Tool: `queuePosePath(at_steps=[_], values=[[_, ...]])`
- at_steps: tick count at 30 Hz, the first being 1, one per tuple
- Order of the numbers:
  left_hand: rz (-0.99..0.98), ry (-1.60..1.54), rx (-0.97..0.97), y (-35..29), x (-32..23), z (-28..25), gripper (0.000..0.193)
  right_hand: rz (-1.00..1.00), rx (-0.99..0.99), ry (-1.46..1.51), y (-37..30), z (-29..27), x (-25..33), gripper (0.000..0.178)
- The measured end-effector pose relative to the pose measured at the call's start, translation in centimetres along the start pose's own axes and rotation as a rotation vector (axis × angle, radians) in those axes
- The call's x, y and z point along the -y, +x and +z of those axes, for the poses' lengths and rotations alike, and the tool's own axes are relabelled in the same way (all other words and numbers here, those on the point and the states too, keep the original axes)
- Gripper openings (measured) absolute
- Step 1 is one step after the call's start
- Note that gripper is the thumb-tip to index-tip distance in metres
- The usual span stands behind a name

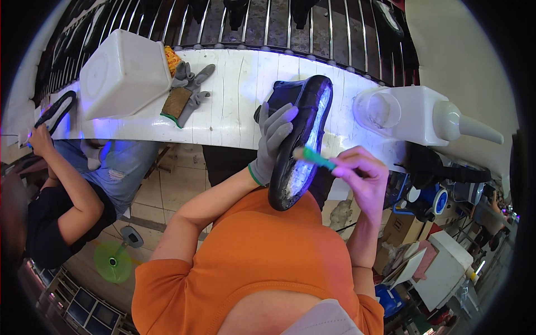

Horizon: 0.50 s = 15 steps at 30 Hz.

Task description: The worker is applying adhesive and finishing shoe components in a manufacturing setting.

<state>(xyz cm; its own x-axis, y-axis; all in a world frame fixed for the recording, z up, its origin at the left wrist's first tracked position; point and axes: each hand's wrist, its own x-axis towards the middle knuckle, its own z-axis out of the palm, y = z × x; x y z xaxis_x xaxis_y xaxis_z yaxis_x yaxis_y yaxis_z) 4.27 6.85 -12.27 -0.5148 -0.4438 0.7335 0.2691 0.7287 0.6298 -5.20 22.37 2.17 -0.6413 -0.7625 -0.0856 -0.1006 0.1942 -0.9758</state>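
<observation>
A black shoe [287, 159] is tilted on its side at the near edge of the white table, its sole side turned toward my right. A whitish wet-looking coating lies along the sole and glows bluish under the light. My left hand [273, 137], in a grey glove with a green cuff, is wrapped round the shoe's upper from the left. My bare right hand [363, 173] pinches a green-handled brush [317, 159]. The brush's pale bristles, slightly blurred, are at the coated sole; whether they touch it I cannot tell.
A white jug [419, 114] with a round opening and a spout lies at the right of the white table [234, 95]. Left stand a white container [120, 75] and grey gloves [195, 84]. Beyond runs a roller conveyor [268, 28] carrying shoes. A co-worker [72, 206] holds a black sole [56, 111].
</observation>
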Motion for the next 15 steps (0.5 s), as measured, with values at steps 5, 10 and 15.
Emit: queuePosePath(at_steps=[5,10,15], values=[[0.018,0.004,-0.028,0.1,-0.2,0.3,0.072,0.113,-0.009,-0.002,0.8,-0.1,-0.7,0.011],[0.033,-0.001,-0.003,0.0,0.1,0.1,0.067,0.079,-0.135,-0.090,3.0,-0.9,-3.1,0.010],[0.055,0.006,-0.007,0.8,-0.3,-0.1,0.062,0.125,-0.301,-0.289,6.6,-2.5,-6.3,0.019]])
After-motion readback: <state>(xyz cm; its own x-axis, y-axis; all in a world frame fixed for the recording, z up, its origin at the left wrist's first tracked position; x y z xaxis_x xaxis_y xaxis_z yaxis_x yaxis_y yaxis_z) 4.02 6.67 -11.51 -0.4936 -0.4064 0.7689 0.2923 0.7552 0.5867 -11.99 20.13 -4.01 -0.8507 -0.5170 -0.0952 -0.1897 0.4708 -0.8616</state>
